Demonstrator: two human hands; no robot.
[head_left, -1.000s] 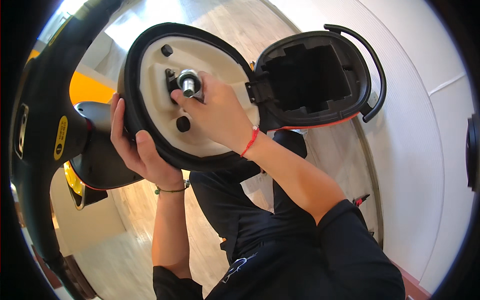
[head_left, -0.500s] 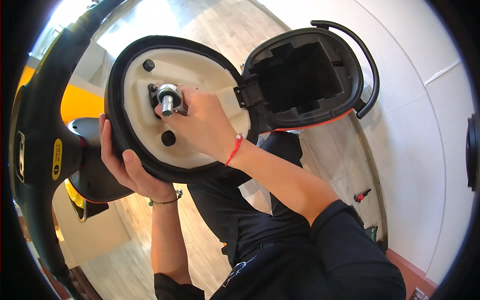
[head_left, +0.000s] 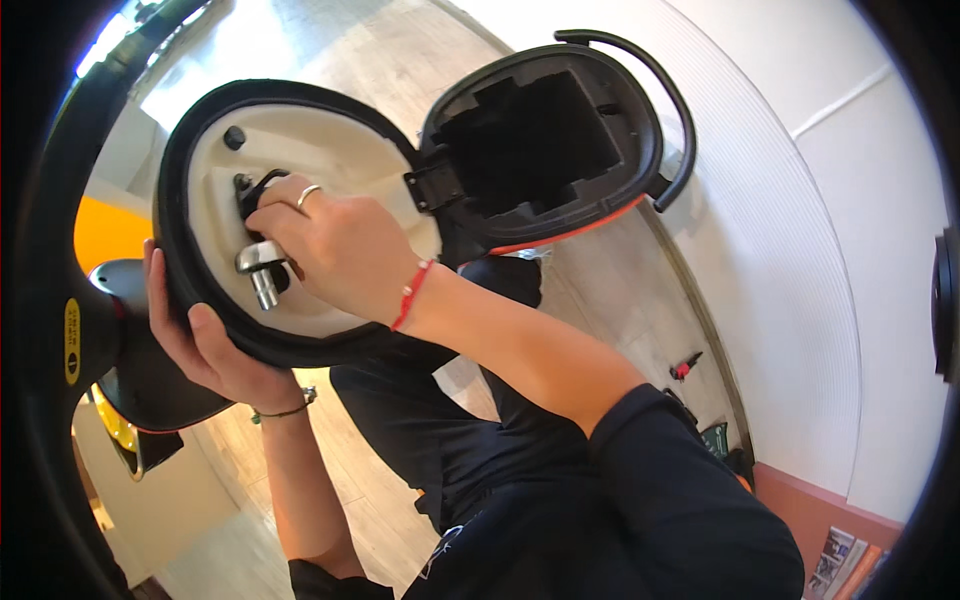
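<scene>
My left hand (head_left: 218,350) grips the lower left of an oval black-rimmed housing (head_left: 268,90), fingers along its outside. Inside is a moulded cream liner (head_left: 350,135) with a black round knob (head_left: 235,138). My right hand (head_left: 330,245) is closed over the liner on a chrome socket tool (head_left: 262,275), whose cylinder points down below my fingers. My bent fingers lie against a small black bracket (head_left: 250,195); whether they grip that too is hidden. A hinge (head_left: 432,185) joins the housing to an open black lid (head_left: 630,140) with a curved handle on the right.
A thick black curved column (head_left: 65,250) rises at the left beside a black part. A white ribbed wall (head_left: 800,250) is at the right. A small red and black object (head_left: 685,368) lies on the wooden floor (head_left: 590,320); printed items (head_left: 840,560) are at lower right.
The housing, lid and both hands appear farther left in view. My right hand has turned, and the chrome tool now sits below its fingertips, with the black bracket showing above it.
</scene>
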